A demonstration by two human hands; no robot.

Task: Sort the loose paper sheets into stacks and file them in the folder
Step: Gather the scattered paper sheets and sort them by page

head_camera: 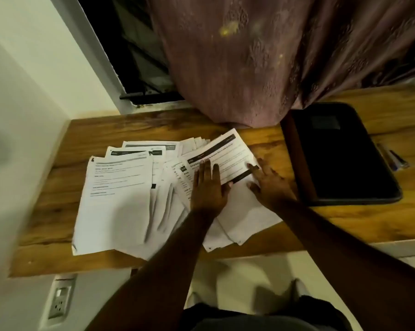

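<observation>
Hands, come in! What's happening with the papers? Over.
Left hand and right hand flat on top sheet. Papers unsorted. Folder closed. Nothing blocking.

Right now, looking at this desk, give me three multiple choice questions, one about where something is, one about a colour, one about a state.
1. Where does the folder lie?
A. right of the papers
B. under the papers
C. on the floor

2. What colour is the folder?
A. white
B. black
C. red

3. How is the folder?
A. open with sheets inside
B. held in both hands
C. closed and flat on the desk

Answers:
1 A, it lies right of the paper spread, apart from it.
2 B, its cover is black against the brown wood.
3 C, no sheet shows in it, and the left hand and right hand both rest flat on the papers.
</observation>
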